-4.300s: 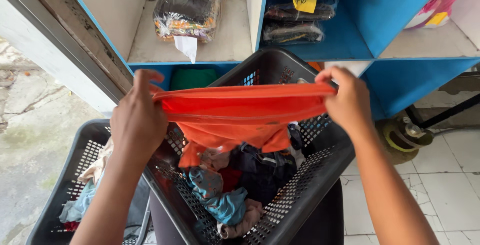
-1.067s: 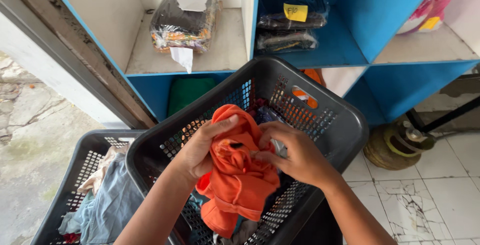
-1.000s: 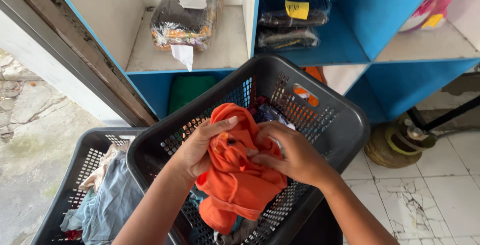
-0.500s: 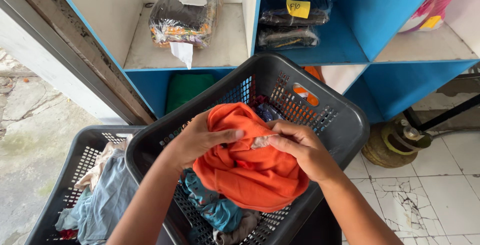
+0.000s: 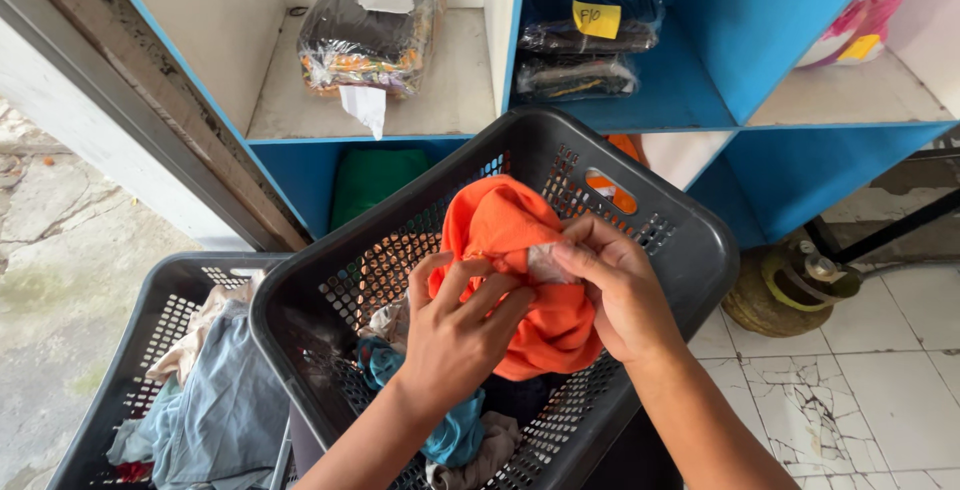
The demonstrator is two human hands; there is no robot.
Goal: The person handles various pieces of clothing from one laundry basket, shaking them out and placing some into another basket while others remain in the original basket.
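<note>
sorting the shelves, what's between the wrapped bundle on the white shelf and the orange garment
In the head view, the dark basket's perforated far wall and a green cloth below the shelf.

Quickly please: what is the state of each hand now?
Left hand: closed, gripping the bunched orange cloth garment.
Right hand: closed, pinching the garment's white label.

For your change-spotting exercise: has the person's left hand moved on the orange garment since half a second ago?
Yes. The left hand has slid down and right, from the upper left of the orange garment to its lower front, farther from the basket's left wall.
</note>
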